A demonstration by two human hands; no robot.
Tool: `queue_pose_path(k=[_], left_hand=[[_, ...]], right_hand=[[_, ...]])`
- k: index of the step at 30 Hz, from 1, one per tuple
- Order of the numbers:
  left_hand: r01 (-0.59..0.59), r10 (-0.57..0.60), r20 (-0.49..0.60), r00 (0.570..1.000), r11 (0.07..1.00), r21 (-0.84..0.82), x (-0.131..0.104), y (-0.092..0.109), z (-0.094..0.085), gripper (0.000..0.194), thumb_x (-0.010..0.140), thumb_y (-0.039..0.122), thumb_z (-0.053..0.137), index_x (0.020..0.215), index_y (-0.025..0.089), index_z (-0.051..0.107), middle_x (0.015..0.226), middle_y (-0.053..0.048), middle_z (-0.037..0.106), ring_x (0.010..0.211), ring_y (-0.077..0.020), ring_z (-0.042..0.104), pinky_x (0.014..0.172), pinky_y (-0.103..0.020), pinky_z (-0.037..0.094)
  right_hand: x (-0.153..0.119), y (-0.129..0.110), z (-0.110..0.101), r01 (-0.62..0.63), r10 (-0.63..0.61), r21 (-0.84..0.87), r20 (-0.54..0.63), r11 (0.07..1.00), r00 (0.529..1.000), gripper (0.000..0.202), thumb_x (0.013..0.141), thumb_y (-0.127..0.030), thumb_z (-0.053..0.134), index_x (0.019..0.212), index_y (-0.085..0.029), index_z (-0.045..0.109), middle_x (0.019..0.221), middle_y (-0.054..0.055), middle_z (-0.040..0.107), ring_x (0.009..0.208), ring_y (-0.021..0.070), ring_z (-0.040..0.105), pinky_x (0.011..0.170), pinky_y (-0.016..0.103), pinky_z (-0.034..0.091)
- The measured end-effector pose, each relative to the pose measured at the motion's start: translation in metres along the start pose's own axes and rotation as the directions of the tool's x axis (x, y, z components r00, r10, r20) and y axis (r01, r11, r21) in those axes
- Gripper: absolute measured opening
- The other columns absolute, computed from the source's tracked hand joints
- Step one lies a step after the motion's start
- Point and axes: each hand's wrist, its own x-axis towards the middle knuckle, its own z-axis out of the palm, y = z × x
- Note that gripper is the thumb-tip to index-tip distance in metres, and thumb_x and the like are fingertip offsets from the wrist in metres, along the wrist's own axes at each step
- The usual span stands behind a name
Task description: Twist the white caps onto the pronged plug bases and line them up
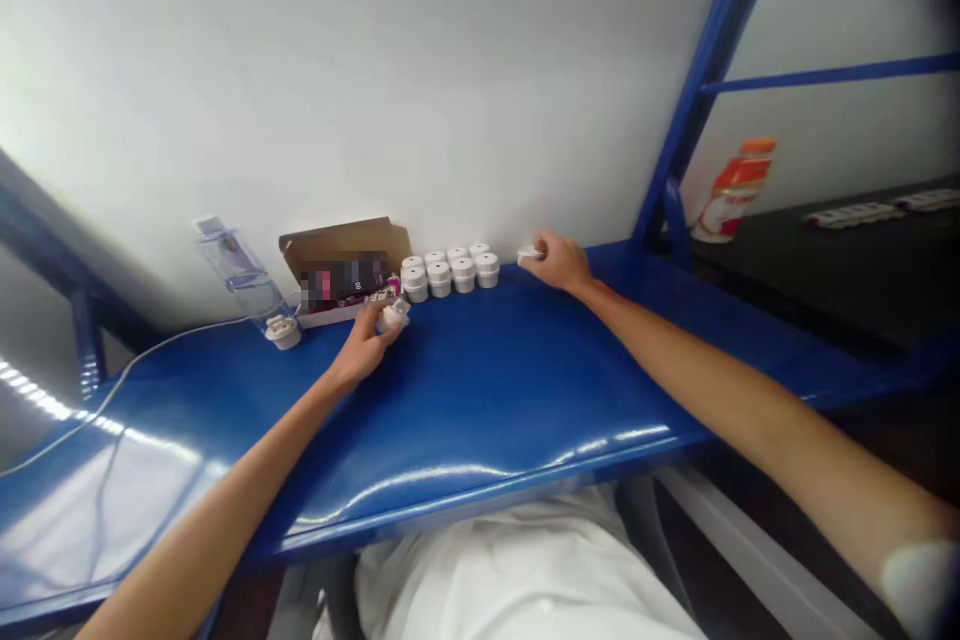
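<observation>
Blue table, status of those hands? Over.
Left hand holding knobbly white plastic piece. Right hand pinching small white piece. Eight round white plastic pieces between, two rows. Open brown cardboard box close behind left hand.

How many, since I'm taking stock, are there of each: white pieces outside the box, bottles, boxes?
White pieces: 11 (8 in rows, 1 in left hand, 1 in right hand, 1 near the clear bottle)
Bottles: 2 (clear, orange-capped)
Open box: 1
Total: 14
</observation>
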Motion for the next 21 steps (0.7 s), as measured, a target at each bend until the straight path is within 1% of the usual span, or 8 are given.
queue_pose_path(k=[3, 7, 10, 13, 15, 16, 18, 21], left_hand=[[-0.050, 0.050, -0.020, 0.999, 0.999, 0.004, 0.000, 0.000, -0.003, 0.050, 0.077, 0.028, 0.070, 0.126, 0.023, 0.061, 0.128, -0.009, 0.061, 0.119, -0.0268, 0.056, 0.106, -0.043, 0.041], [-0.042, 0.043, -0.030, 0.999, 0.999, 0.013, 0.001, 0.003, -0.006, 0.048, 0.073, 0.028, 0.072, 0.118, 0.020, 0.058, 0.118, -0.008, 0.065, 0.112, -0.0256, 0.059, 0.101, -0.042, 0.045], [-0.031, 0.036, -0.051, 0.998, 0.994, 0.108, 0.004, 0.000, -0.008, 0.046, 0.071, 0.029, 0.071, 0.114, 0.020, 0.054, 0.115, -0.008, 0.065, 0.110, -0.0259, 0.060, 0.098, -0.042, 0.047], [-0.049, 0.059, -0.034, 0.998, 0.965, 0.258, 0.007, -0.004, -0.014, 0.044, 0.073, 0.036, 0.070, 0.111, 0.020, 0.051, 0.115, -0.009, 0.067, 0.109, -0.0277, 0.063, 0.094, -0.041, 0.049], [-0.031, 0.045, -0.027, 0.999, 0.918, 0.394, 0.008, -0.004, -0.019, 0.044, 0.076, 0.042, 0.068, 0.110, 0.021, 0.050, 0.115, -0.010, 0.068, 0.109, -0.0294, 0.064, 0.092, -0.041, 0.049], [-0.003, 0.023, -0.038, 0.999, 0.882, 0.471, 0.008, -0.002, -0.022, 0.045, 0.078, 0.046, 0.067, 0.111, 0.021, 0.049, 0.115, -0.011, 0.069, 0.108, -0.0305, 0.065, 0.091, -0.041, 0.049], [0.077, -0.037, -0.078, 0.996, 0.790, 0.609, 0.007, 0.003, -0.027, 0.047, 0.080, 0.053, 0.063, 0.113, 0.022, 0.049, 0.112, -0.012, 0.070, 0.105, -0.0331, 0.067, 0.087, -0.042, 0.050], [0.194, -0.117, -0.155, 0.981, 0.640, 0.743, 0.006, 0.011, -0.033, 0.051, 0.082, 0.060, 0.057, 0.117, 0.023, 0.050, 0.109, -0.014, 0.071, 0.101, -0.0367, 0.068, 0.081, -0.042, 0.050]], right_hand=[[0.004, 0.017, -0.003, -0.008, 0.011, -0.026, 0.115, 1.000, 0.993, 0.043, 0.073, -0.053, 0.070, 0.104, -0.025, 0.061, 0.094, 0.005, 0.073, 0.087, 0.0289, 0.066, 0.073, 0.035, 0.047], [0.007, 0.026, 0.000, -0.031, 0.059, -0.105, 0.273, 0.994, 0.960, 0.058, 0.071, -0.060, 0.070, 0.117, -0.025, 0.062, 0.109, 0.010, 0.072, 0.098, 0.0337, 0.067, 0.080, 0.041, 0.050], [0.008, 0.028, 0.004, -0.050, 0.092, -0.139, 0.313, 0.989, 0.945, 0.065, 0.071, -0.063, 0.070, 0.122, -0.025, 0.062, 0.117, 0.013, 0.070, 0.104, 0.0369, 0.066, 0.084, 0.045, 0.051], [0.009, 0.029, 0.008, -0.078, 0.116, -0.133, 0.313, 0.988, 0.943, 0.066, 0.070, -0.065, 0.069, 0.122, -0.024, 0.061, 0.118, 0.014, 0.069, 0.104, 0.0377, 0.066, 0.084, 0.046, 0.052], [0.009, 0.031, 0.010, -0.104, 0.136, -0.117, 0.302, 0.988, 0.944, 0.065, 0.070, -0.065, 0.069, 0.119, -0.023, 0.061, 0.117, 0.014, 0.069, 0.103, 0.0372, 0.066, 0.083, 0.046, 0.052], [0.010, 0.032, 0.012, -0.118, 0.145, -0.107, 0.292, 0.987, 0.945, 0.064, 0.069, -0.065, 0.070, 0.118, -0.023, 0.060, 0.116, 0.014, 0.069, 0.102, 0.0368, 0.066, 0.083, 0.045, 0.052], [0.010, 0.035, 0.015, -0.141, 0.159, -0.082, 0.269, 0.987, 0.950, 0.063, 0.069, -0.063, 0.070, 0.116, -0.023, 0.059, 0.116, 0.014, 0.069, 0.101, 0.0357, 0.066, 0.082, 0.045, 0.053], [0.010, 0.037, 0.018, -0.154, 0.159, -0.041, 0.240, 0.987, 0.958, 0.061, 0.070, -0.058, 0.071, 0.116, -0.022, 0.056, 0.118, 0.014, 0.067, 0.103, 0.0340, 0.066, 0.083, 0.043, 0.053]])
